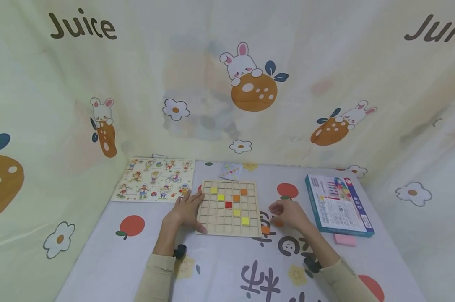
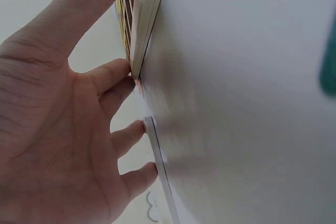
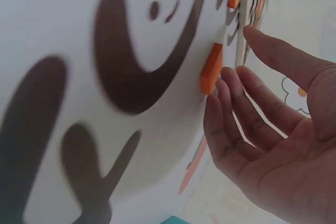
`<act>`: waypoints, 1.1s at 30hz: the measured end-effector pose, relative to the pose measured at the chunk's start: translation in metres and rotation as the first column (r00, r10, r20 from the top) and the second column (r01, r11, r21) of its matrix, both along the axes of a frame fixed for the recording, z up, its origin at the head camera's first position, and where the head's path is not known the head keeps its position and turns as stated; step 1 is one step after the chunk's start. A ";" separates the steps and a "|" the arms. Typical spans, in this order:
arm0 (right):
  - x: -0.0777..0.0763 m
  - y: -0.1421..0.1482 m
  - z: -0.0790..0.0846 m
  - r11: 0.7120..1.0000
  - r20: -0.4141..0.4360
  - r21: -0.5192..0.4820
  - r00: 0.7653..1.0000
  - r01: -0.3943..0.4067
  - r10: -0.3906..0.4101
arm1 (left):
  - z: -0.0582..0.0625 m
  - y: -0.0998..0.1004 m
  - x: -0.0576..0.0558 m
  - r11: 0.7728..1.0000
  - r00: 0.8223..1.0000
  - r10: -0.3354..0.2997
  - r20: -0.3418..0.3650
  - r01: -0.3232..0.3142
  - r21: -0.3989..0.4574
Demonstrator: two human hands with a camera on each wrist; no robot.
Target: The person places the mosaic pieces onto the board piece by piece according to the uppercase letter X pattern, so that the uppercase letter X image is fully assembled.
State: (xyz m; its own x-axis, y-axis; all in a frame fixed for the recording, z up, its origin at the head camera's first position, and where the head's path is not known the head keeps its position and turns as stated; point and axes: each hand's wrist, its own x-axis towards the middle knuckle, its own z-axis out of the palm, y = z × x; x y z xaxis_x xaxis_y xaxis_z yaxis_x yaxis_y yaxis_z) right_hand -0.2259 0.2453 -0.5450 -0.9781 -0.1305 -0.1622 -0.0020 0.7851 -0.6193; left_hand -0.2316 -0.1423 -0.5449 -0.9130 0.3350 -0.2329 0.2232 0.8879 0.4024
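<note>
A wooden grid board [image 1: 216, 228] lies on the table between both hands. Yellow squares and orange squares sit in diagonal lines around one red square [image 1: 229, 205]. My left hand [image 1: 183, 211] is spread along the board's left side, its thumb at the near corner. In the left wrist view two of its fingertips meet the edge of a thinner board. Beside the right edge, my right hand [image 1: 289, 214] hovers low with thumb and fingers apart, holding nothing. Its fingertips are right by an orange block [image 3: 211, 69]; another orange block [image 1: 265, 230] lies at the board's near right corner.
A picture puzzle board [image 1: 153, 179] lies at the back left, partly under the left fingers. Behind the grid is a small pattern card [image 1: 231, 171]. To the right are a teal-edged box [image 1: 338, 205] and a pink block [image 1: 344, 240]. A printed curtain [image 1: 197, 142] hangs behind the table.
</note>
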 end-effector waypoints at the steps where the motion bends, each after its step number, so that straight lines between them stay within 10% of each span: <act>1: 0.002 0.000 0.000 1.000 0.010 0.015 1.000 -0.003 0.003 | 0.000 -0.001 0.000 1.000 1.000 -0.004 0.000 0.004 -0.002; 15: 0.019 0.006 0.000 0.989 0.005 0.140 0.999 0.040 -0.041 | -0.003 -0.001 -0.002 1.000 1.000 -0.002 0.001 0.002 -0.016; 33: 0.008 0.001 0.007 0.997 -0.060 0.004 0.995 0.080 -0.080 | 0.000 -0.001 0.000 1.000 1.000 -0.003 0.006 0.003 -0.013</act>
